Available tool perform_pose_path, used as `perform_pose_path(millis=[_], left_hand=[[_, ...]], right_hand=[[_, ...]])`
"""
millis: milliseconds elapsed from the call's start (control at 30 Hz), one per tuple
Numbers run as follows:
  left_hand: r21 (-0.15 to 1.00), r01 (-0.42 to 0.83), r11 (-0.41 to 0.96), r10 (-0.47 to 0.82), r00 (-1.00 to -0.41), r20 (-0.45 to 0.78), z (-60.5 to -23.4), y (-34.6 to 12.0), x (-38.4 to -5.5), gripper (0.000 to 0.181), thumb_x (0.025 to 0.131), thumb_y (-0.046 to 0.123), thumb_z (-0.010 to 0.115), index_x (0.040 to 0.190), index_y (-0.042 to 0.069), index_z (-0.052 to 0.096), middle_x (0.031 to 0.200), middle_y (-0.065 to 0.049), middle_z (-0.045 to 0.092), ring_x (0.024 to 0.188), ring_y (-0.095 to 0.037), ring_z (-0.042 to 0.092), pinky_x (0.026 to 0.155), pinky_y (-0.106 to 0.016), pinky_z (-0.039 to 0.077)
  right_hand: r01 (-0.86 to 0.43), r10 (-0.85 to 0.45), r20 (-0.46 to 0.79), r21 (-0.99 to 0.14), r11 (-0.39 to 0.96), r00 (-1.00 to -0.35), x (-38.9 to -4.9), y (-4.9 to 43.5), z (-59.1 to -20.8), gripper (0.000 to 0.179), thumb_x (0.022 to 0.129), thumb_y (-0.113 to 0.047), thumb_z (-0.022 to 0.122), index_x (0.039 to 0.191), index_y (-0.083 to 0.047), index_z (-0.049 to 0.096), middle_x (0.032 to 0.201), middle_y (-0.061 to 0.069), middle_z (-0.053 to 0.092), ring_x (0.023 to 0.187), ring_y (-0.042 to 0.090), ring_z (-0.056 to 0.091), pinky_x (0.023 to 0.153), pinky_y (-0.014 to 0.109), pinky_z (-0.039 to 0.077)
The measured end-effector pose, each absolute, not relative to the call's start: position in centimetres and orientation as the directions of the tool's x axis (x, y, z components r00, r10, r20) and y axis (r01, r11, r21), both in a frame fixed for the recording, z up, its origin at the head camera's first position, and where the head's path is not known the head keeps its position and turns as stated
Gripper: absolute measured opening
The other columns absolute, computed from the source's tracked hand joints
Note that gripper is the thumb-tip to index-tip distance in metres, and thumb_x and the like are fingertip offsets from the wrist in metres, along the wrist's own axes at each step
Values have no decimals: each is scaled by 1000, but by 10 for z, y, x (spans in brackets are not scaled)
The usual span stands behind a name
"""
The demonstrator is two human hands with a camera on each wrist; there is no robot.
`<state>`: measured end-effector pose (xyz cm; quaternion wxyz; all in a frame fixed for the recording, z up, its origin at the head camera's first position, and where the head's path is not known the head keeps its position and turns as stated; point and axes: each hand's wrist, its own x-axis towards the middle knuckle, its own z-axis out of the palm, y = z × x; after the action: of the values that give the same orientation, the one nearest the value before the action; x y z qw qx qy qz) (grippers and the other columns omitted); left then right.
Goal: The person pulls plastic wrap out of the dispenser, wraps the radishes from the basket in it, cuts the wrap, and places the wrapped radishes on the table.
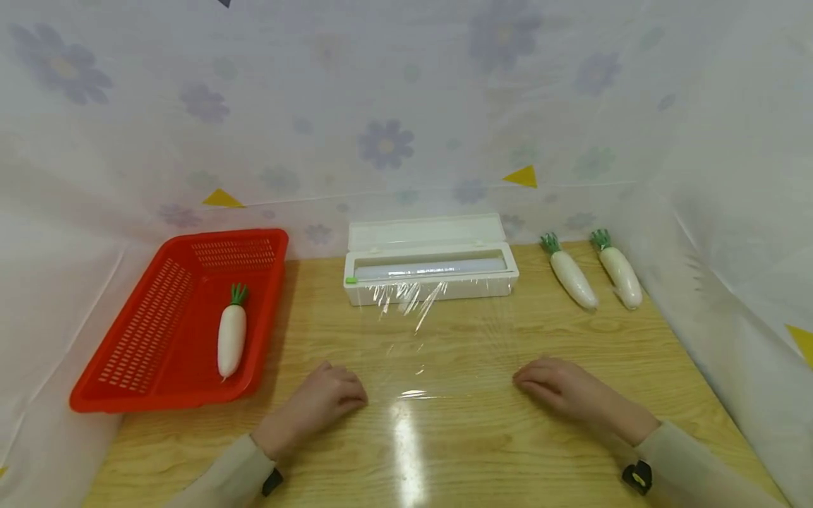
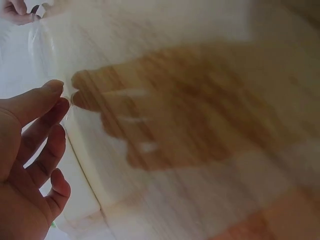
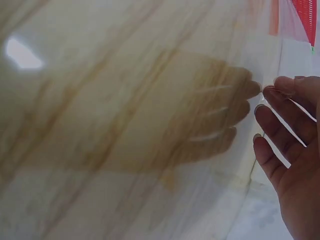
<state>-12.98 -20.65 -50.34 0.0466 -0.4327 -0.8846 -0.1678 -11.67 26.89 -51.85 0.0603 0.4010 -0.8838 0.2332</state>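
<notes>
Over the middle of the table (image 1: 483, 458), you've got a sheet of plastic wrap (image 1: 438, 346) stretched from the box toward the front edge, see-through with shiny creases near the box; can't tell if it touches the surface. Your left hand (image 1: 327, 395) pinches its near left corner, thumb and index together on the film, other fingers bent and slightly apart. Your right hand (image 1: 565, 388) pinches the near right corner, same grip, other fingers loosely bent. White box (image 1: 502, 284) sits at the table's back edge, about centred, lid up, roll (image 1: 432, 268) lying inside, green tab (image 1: 351, 280) at its front left corner. Red basket (image 1: 184, 406) along the table's left edge; one white radish (image 1: 232, 339) inside, near the basket's right side, green top pointing back. Near the table's back right corner, two more radishes (image 1: 574, 279), side by side, apart, glossy film over both. Behind everything, a flowered curtain (image 1: 381, 85). You're wearing pale sleeves (image 1: 229, 469).
</notes>
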Motion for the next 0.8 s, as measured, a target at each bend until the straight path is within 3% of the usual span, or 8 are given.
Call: perform_pose_path(millis=[167,400,633,800], left_hand=[[220,798,561,761,-602,241,-502,-205,-127,6,87,19,84,88,23,80,90,12,71,86,-8,63,76,-27,39],[157,825,544,784,-566,256,-499,-200,-124,7,87,17,84,87,21,79,88,10,70,83,-8,64,72,-26,41],[265,753,602,723,-655,218,-497,-196,-122,6,98,19,74,98,17,80,91,9,75,84,-5,68,75,-30,49],[296,720,628,677,-693,248,-501,-193,-124,8,97,13,74,103,15,78,96,7,78,85,-5,71,75,-34,54]], right_hand=[[-638,-595,251,-435,635,-763,-115,265,-519,21,102,-8,66,119,-13,76,113,-4,77,100,11,72,82,38,60],[-437,-453,143,-618,653,-880,-120,258,-522,12,100,-14,70,110,-15,77,103,-4,77,83,-2,64,71,26,55],[-434,-441,161,-638,637,-883,-122,255,-526,12,97,-11,75,108,-15,77,100,-3,76,82,-1,63,70,26,54],[-513,-480,221,-564,648,-849,-117,252,-530,27,94,-11,78,121,-9,74,99,-9,69,80,-3,56,67,25,51]])
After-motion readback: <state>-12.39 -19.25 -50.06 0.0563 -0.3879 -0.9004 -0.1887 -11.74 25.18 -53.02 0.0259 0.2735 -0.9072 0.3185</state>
